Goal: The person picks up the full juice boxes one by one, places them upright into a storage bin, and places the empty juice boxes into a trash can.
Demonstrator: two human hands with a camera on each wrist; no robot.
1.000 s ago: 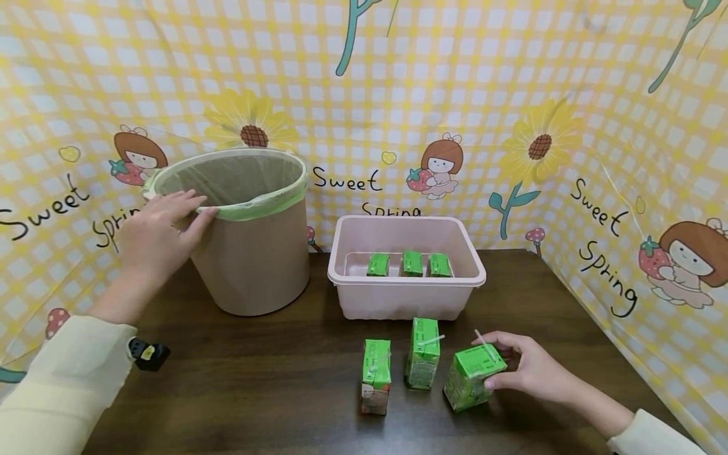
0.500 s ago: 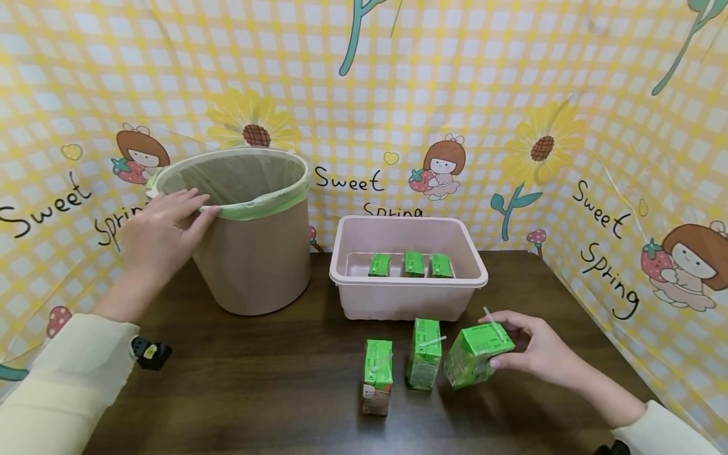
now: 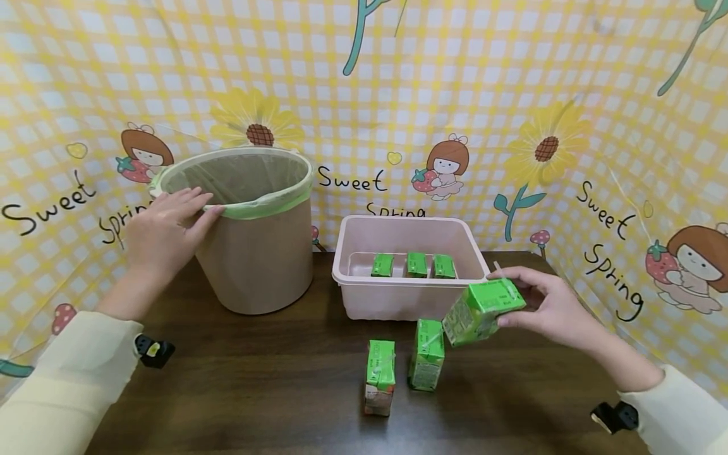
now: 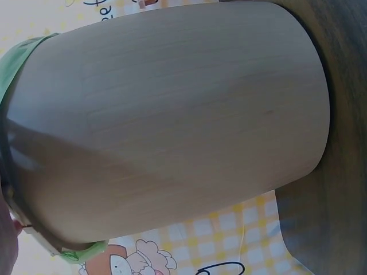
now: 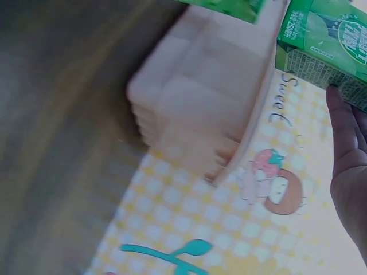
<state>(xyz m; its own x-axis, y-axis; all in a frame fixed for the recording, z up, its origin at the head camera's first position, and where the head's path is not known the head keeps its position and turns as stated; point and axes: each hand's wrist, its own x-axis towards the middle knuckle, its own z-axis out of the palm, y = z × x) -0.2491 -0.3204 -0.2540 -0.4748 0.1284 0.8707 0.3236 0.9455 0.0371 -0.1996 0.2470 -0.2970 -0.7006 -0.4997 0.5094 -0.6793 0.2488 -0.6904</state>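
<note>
My right hand (image 3: 546,309) grips a green juice box (image 3: 480,309) with a straw in its top, tilted and held above the table just in front of the bin. In the right wrist view that box (image 5: 327,43) shows green printed sides, with fingers along its lower edge. On the table stand two more upright boxes, a middle juice box (image 3: 428,357) with a bent straw and a left juice box (image 3: 379,379). At the left, my left hand (image 3: 167,230) holds the near rim of a tall beige trash can (image 3: 261,265), fingers over the bag-lined edge and thumb along the front.
A pale pink plastic bin (image 3: 398,300) with three green juice boxes in it sits at the back middle, right of the trash can. A green bag liner (image 3: 267,205) folds over the can's rim. Behind hangs a yellow checked cloth (image 3: 364,82). The dark wooden table (image 3: 256,379) lies beneath.
My right hand has lifted the rightmost juice box off the table and moved it up toward the pink bin, tilting it. My left hand stays at the trash can's rim.
</note>
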